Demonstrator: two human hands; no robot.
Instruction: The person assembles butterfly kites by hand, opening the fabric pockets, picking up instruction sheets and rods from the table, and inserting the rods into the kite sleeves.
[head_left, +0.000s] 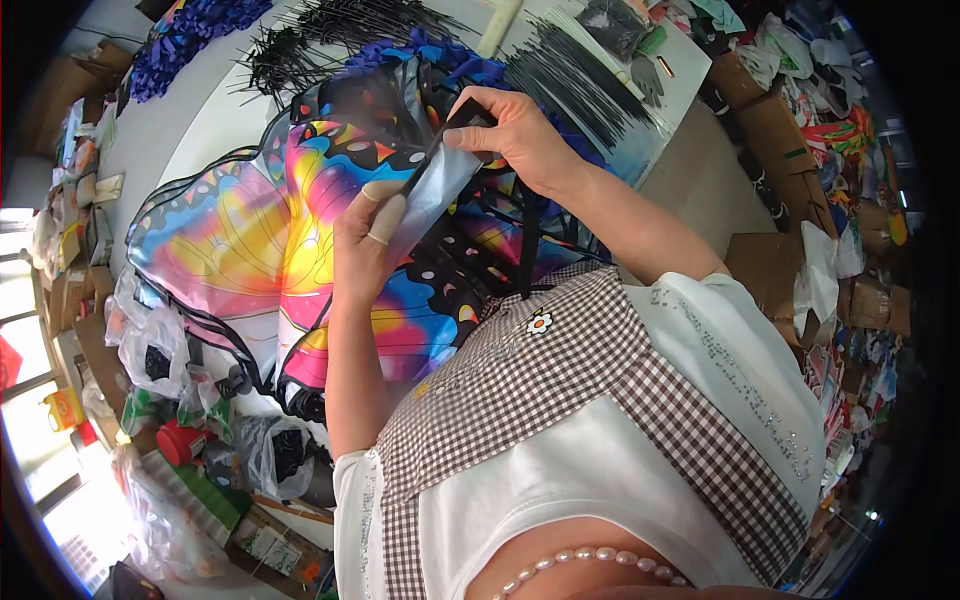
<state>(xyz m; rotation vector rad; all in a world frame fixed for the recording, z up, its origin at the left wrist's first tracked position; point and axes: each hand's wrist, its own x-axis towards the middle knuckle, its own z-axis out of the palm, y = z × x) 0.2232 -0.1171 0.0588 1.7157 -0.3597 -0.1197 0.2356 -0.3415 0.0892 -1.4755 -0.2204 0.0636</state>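
A butterfly-wing cloth (305,205), printed in pink, yellow and blue with black borders, spreads over the table and toward my lap. My left hand (368,238) is closed on its black-bordered edge, with pale finger covers on two fingers and a ring below. Farther up the same edge, my right hand (515,138) pinches the dark border between thumb and fingers. Between the hands the edge runs slanted and taut, showing the pale bluish underside (440,190). A black strap (527,240) hangs below my right hand.
Bundles of thin black rods (575,80) lie on the white table (215,130), beside a grey glove (647,80). Blue ribbon pieces (190,55) heap at the upper left. Plastic bags (155,340) crowd the left side; cardboard boxes (765,265) stand at right.
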